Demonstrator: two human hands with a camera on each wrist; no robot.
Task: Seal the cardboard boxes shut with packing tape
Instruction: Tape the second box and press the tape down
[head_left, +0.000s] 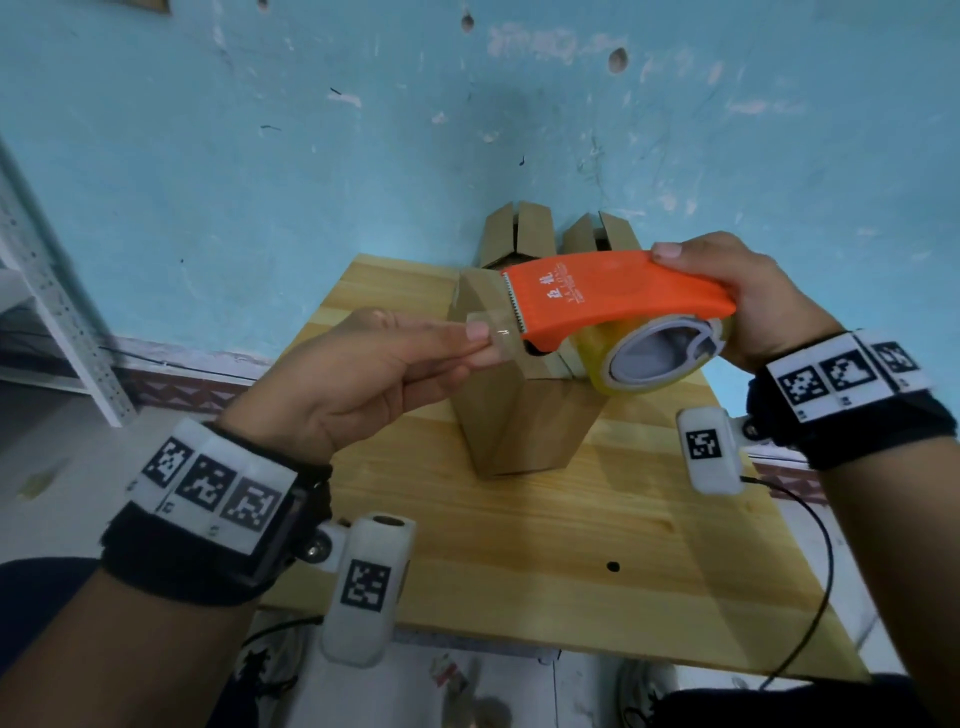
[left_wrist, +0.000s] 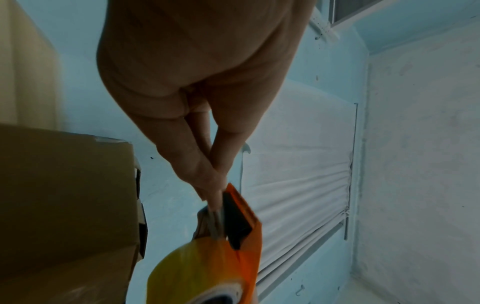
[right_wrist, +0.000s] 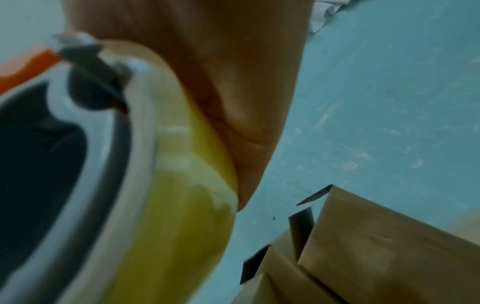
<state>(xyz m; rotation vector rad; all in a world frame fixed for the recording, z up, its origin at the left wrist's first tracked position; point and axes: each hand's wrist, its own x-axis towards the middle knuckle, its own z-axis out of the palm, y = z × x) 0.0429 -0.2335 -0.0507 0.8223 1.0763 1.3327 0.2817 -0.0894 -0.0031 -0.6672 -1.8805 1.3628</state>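
Note:
A closed cardboard box stands on the wooden table, a strip of clear tape over its far top edge. Above it my right hand grips an orange tape dispenser with a yellowish roll; in the right wrist view the roll fills the left side under my palm. My left hand pinches the free tape end at the toothed blade. In the left wrist view my fingertips meet at the dispenser's mouth, with the box at the left.
Two more cardboard boxes with raised flaps stand at the table's far edge against the blue wall; their flaps show in the right wrist view. A white metal shelf stands at the left. A black cable hangs off the table's right side.

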